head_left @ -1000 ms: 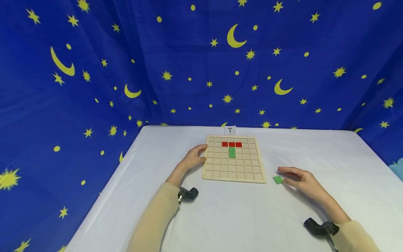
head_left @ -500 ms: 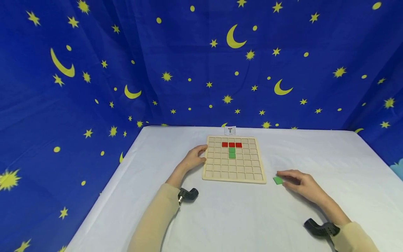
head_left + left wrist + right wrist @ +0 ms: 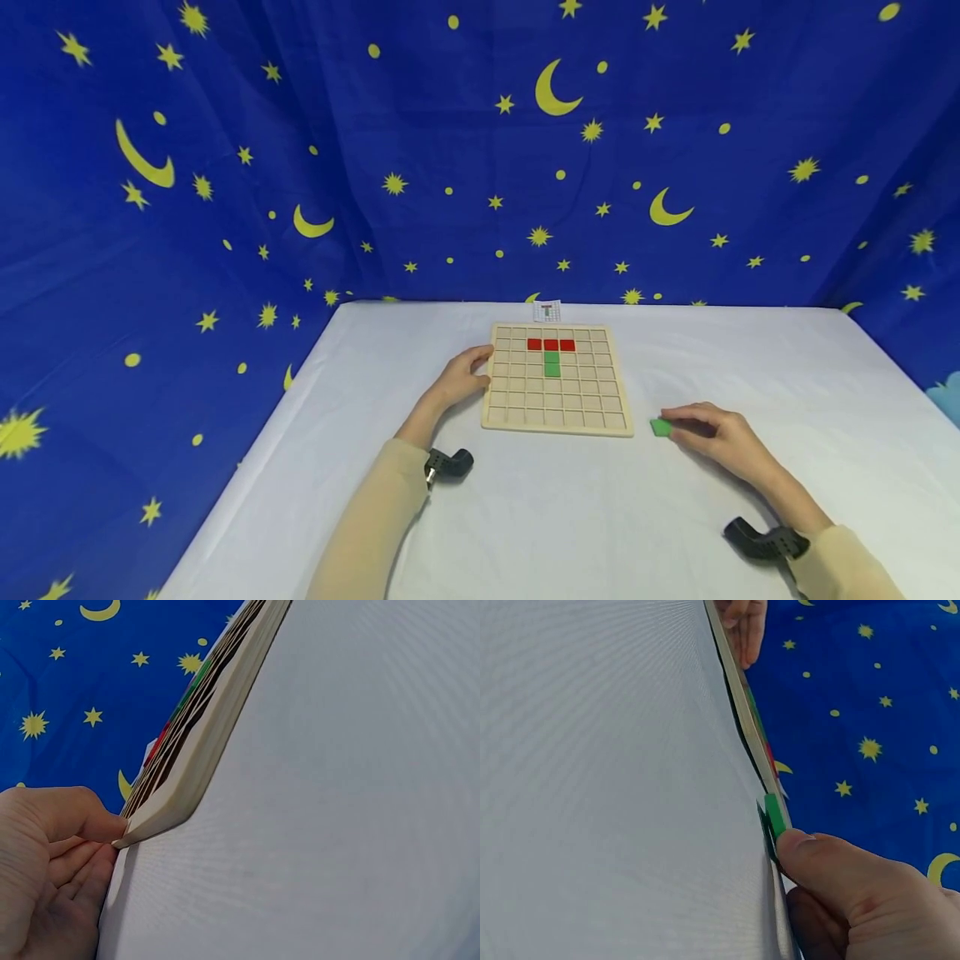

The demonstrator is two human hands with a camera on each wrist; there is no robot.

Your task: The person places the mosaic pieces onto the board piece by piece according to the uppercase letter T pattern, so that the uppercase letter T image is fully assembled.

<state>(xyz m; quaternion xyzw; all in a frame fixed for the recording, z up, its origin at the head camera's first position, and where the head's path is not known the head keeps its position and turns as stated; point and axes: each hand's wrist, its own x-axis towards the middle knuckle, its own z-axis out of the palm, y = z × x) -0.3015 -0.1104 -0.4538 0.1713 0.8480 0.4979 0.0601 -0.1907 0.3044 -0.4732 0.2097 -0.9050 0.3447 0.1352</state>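
Note:
A wooden grid board lies on the table. Three red tiles form a row in its upper part, with two green tiles in a column below the middle one. At the board's left edge rests my left hand, thumb and fingertips spread along the rim. In the left wrist view, the thumb and fingers touch that edge near a corner. Right of the board, my right hand pinches a loose green tile. The right wrist view shows this tile tipped up at the thumb; fingertips behind it are hidden.
A small printed card with a T pattern stands or lies behind the board. White cloth covers the table. A blue curtain with stars and moons rises behind and at the sides.
My right fingertips have closed in on the loose green tile and tipped it slightly. The left hand and the board have stayed in place.

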